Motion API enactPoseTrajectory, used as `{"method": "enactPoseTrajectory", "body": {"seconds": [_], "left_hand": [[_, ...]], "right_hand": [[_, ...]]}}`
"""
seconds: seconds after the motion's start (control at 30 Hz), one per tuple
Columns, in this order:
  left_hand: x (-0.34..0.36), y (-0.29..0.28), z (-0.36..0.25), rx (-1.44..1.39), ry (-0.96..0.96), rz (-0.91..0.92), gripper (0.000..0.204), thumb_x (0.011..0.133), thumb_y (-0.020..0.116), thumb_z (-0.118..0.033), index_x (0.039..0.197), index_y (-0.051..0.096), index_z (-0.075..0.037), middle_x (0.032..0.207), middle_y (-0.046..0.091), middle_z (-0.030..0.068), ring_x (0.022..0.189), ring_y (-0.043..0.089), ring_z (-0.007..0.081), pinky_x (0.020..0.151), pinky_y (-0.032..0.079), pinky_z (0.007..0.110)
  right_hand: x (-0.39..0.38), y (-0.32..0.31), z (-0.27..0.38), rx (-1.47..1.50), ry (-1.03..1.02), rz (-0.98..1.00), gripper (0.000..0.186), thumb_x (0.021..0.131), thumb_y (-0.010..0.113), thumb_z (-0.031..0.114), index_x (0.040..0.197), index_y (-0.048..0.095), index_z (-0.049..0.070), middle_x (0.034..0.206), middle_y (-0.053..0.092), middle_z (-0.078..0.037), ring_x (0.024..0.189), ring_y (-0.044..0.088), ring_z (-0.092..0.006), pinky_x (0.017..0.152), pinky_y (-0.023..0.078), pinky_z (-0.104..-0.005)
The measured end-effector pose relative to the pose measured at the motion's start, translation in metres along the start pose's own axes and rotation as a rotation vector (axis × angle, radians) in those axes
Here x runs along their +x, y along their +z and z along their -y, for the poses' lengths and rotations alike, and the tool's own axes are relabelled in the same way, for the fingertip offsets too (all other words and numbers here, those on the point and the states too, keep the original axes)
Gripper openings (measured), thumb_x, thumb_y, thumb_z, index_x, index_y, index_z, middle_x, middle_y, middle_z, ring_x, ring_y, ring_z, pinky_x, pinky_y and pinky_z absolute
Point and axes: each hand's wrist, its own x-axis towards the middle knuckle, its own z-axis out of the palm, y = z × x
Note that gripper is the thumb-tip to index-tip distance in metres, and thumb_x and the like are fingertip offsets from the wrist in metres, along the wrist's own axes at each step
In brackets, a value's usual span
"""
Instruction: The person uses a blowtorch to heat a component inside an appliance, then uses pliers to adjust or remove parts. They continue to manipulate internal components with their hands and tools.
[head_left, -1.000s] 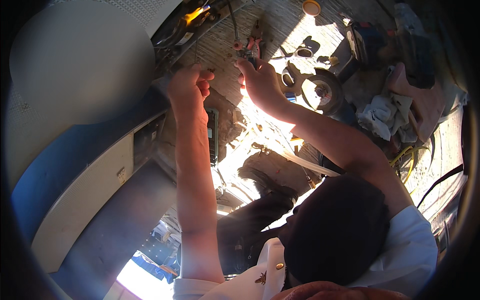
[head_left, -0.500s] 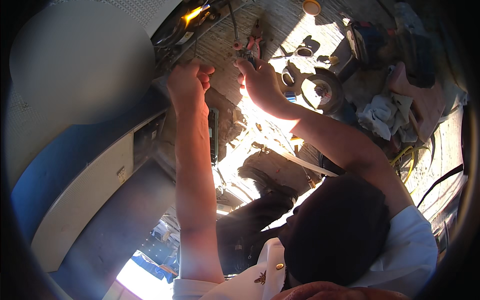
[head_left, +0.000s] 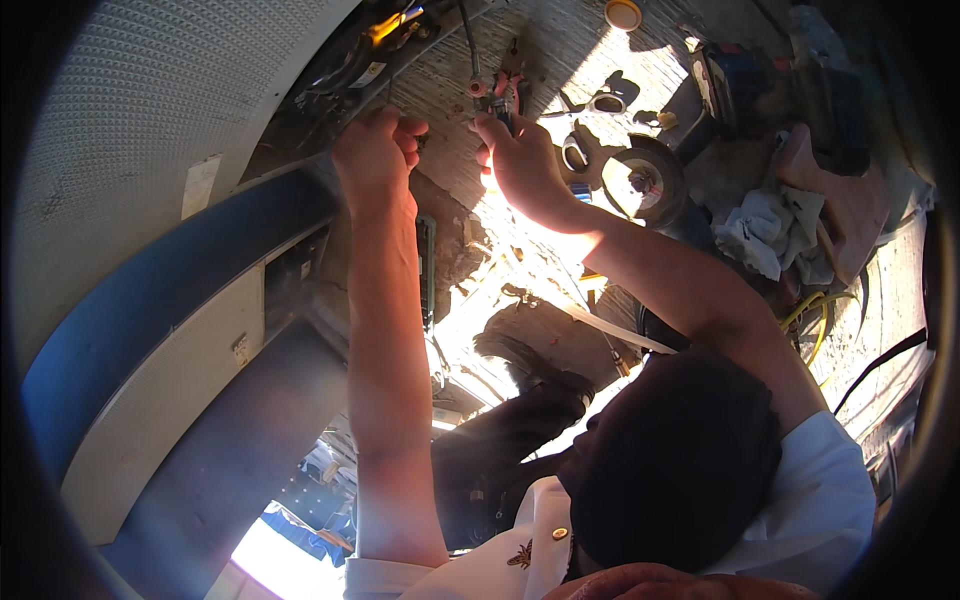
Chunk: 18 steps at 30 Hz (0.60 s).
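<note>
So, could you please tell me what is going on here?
A person in a dark cap and white shirt is reaching both bare hands over a cluttered floor. The left hand is curled closed; what it holds is too small to tell. The right hand pinches a small dark piece, close to pink-handled pliers. Off to its right lie a round disc, a crumpled pale cloth and a yellow cable.

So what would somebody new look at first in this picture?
Probably the glaring white sunlight in the middle. Then a person's head, black on top, at lower right, and two bare arms stretched toward the top, where pink pliers lie. A bright orange streak also stands out at the top, left of centre.
</note>
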Motion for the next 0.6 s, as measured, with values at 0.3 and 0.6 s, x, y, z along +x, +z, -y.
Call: {"method": "enactPoseTrajectory", "body": {"seconds": [0.3, 0.6], "left_hand": [[0.0008, -0.0009, -0.0001, -0.009, 0.007, -0.016, 0.005, 0.097, 0.066, -0.012, 0.095, 0.066, -0.007, 0.084, 0.072, 0.0058, 0.066, 0.056, 0.0086, 0.061, 0.046, 0.024], [0.0027, -0.0008, 0.0002, -0.019, 0.034, -0.021, 0.006, 0.096, 0.067, -0.012, 0.093, 0.066, -0.007, 0.083, 0.072, 0.0056, 0.065, 0.056, 0.0086, 0.060, 0.046, 0.024]], "right_hand": [[-0.0007, 0.0007, 0.0001, 0.000, -0.017, -0.009, 0.036, 0.102, 0.064, 0.040, 0.105, 0.069, 0.004, 0.078, 0.065, -0.004, 0.070, 0.063, -0.0134, 0.061, 0.050, -0.0294], [-0.0013, -0.0010, 0.0017, 0.009, -0.016, 0.005, 0.033, 0.102, 0.064, 0.038, 0.100, 0.067, 0.005, 0.076, 0.064, -0.003, 0.067, 0.062, -0.0121, 0.059, 0.048, -0.0287]]}}
